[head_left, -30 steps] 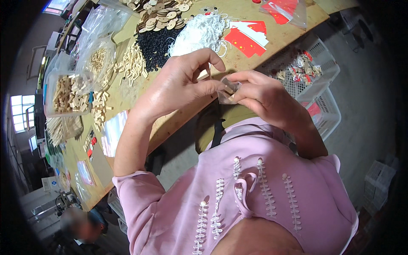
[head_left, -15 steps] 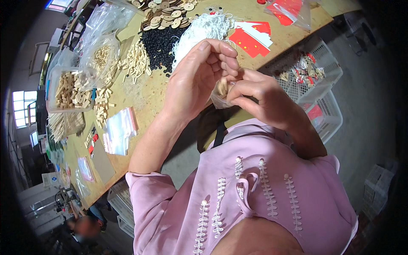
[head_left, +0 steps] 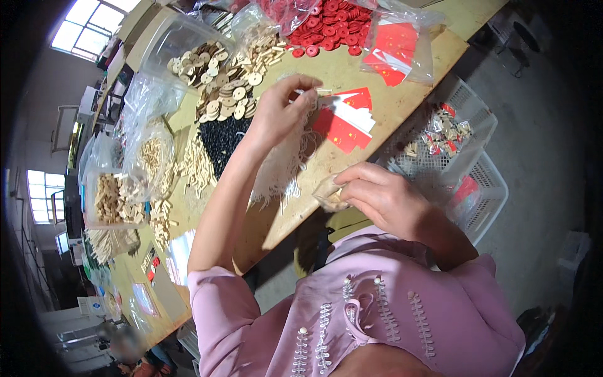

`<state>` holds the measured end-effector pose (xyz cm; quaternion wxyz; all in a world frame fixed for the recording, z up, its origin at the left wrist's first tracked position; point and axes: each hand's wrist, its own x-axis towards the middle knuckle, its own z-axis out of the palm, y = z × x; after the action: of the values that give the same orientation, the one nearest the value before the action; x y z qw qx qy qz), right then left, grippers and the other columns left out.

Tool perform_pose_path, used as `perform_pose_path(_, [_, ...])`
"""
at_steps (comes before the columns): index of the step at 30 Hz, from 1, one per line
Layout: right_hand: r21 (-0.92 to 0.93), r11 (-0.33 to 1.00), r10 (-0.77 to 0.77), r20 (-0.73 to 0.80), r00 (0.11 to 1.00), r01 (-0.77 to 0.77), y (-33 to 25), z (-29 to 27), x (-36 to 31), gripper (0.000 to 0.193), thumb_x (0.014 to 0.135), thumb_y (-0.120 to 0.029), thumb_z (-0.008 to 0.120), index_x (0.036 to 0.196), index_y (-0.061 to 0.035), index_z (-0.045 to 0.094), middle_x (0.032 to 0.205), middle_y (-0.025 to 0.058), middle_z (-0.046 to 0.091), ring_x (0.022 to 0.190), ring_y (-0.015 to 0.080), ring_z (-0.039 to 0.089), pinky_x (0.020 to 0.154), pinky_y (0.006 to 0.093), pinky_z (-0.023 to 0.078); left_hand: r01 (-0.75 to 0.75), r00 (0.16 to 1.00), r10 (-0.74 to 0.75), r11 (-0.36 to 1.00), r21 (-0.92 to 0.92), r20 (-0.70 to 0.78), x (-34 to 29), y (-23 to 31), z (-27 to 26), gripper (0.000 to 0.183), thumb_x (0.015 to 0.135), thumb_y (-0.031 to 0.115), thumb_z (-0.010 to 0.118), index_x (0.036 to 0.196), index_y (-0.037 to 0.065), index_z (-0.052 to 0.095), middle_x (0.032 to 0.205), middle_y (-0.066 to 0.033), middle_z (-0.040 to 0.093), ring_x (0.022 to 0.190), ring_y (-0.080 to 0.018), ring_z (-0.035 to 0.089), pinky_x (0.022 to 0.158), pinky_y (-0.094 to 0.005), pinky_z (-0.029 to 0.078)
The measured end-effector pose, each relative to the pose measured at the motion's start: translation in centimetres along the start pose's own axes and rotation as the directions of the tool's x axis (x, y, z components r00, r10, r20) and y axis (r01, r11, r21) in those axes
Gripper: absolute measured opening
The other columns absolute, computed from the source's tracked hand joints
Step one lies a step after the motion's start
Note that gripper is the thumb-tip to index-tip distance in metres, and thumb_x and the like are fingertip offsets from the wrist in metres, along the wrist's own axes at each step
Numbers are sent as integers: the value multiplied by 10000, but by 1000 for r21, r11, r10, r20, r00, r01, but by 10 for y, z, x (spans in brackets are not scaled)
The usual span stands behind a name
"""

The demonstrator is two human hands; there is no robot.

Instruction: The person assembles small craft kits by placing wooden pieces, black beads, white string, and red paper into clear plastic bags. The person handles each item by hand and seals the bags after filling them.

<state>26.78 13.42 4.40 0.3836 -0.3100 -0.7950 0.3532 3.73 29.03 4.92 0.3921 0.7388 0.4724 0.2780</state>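
My right hand (head_left: 386,198) grips a small clear plastic bag (head_left: 328,193) with pale wooden pieces inside, in front of the table's near edge. Above the table, my left hand (head_left: 286,110) reaches over the heap of white strings (head_left: 276,173), its fingers bent and drawn together. Whatever lies between those fingertips is too small to make out. Just right of the left hand lie red paper flags (head_left: 342,129) with yellow stars and white edges, overlapping. Black small rings (head_left: 220,144) are heaped left of the strings, partly behind my left forearm.
Wooden discs (head_left: 226,100), red discs (head_left: 333,28) and small wooden sticks (head_left: 198,166) cover the far table. A plastic tub (head_left: 113,198) of wood blocks stands at left. Bagged flags (head_left: 396,50) lie at far right. White baskets (head_left: 483,119) stand below the right edge. Another person (head_left: 129,349) is at lower left.
My left hand has left the bag beside my right hand and moved out over the strings. The right hand keeps the bag. The view has shifted, showing more of the far table.
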Motion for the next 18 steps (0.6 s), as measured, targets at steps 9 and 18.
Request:
perform_pose_path(9, [65, 992, 114, -75, 991, -110, 21, -19, -16, 81, 914, 24, 720, 991, 21, 694, 1154, 165, 665, 979, 304, 702, 817, 371, 574, 135, 974, 43, 679, 722, -223, 150, -62, 18, 421, 909, 332, 781, 1253, 110, 681, 1153, -188, 686, 980, -356, 706, 877, -451, 561])
perform_pose_path(18, [62, 994, 95, -81, 992, -90, 29, -22, -17, 85, 902, 22, 725, 980, 26, 692, 1131, 160, 666, 973, 307, 700, 818, 377, 568, -110, 993, 66, 795, 597, 96, 161, -73, -10, 344, 833, 271, 843, 1057, 41, 720, 963, -132, 768, 905, -264, 742, 830, -383, 574])
